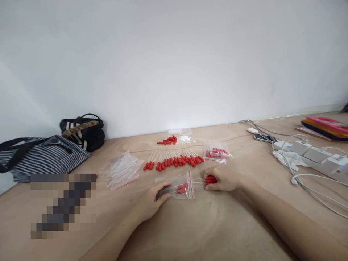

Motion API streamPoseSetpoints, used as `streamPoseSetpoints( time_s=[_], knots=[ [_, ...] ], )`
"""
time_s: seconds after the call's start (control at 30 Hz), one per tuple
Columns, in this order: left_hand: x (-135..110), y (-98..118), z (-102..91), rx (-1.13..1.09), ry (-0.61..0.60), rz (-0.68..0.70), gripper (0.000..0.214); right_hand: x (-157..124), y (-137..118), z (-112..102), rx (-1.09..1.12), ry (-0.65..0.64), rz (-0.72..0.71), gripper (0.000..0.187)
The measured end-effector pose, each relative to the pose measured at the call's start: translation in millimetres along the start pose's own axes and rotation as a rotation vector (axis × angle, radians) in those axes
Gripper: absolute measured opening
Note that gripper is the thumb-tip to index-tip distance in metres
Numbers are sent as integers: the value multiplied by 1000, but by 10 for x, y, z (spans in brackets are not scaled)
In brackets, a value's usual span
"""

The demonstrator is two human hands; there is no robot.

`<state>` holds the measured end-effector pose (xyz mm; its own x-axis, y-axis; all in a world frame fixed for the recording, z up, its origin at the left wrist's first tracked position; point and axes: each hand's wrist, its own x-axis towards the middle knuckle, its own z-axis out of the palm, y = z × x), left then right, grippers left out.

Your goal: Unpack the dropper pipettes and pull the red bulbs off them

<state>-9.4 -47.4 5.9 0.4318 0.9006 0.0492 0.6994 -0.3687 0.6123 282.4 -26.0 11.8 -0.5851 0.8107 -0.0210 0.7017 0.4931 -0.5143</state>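
Observation:
My left hand (152, 201) is closed on the left end of a clear zip bag (178, 195), fingers and thumb pinching the plastic. Red pieces (182, 188) show inside the bag, near its red-lined mouth. To the right, my right hand (224, 180) grips a bunch of red-tipped sticks (210, 179) by their thick red ends. Their thin pale shafts point left, reaching the bag's mouth. Just beyond both hands, a fanned row of red-tipped sticks (174, 161) lies with red ends toward me. A filled zip bag (216, 150) of red pieces lies behind my right hand.
Flat clear zip bags (123, 170) are piled at left. Small red pieces (168, 140) lie near the wall beside another clear bag (182, 135). A striped bag (49, 156) and a black bag (94, 136) stand far left. Cables and white chargers (315, 154) occupy the right.

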Motion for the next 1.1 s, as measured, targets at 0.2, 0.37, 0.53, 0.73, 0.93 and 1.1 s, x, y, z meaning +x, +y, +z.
streamPoseSetpoints(
  time_s=[0.2,0.37,0.53,0.73,0.93,1.1],
  knots=[
    [4,-29,6,11,0,11,35,-141,209,-185,80,-91,58,16],
    [-2,-28,1,18,-1,10,35,-154,362,-285,301,0,165,26],
    [3,-37,0,34,-2,22,35,99,360,-197,303,351,473,35],
    [7,-32,-1,24,7,38,34,470,261,-22,-52,491,611,36],
    [3,-35,8,21,7,45,34,643,268,14,-107,514,603,35],
    [1,-8,-4,17,10,39,33,616,293,58,-126,541,591,26]
  ],
)
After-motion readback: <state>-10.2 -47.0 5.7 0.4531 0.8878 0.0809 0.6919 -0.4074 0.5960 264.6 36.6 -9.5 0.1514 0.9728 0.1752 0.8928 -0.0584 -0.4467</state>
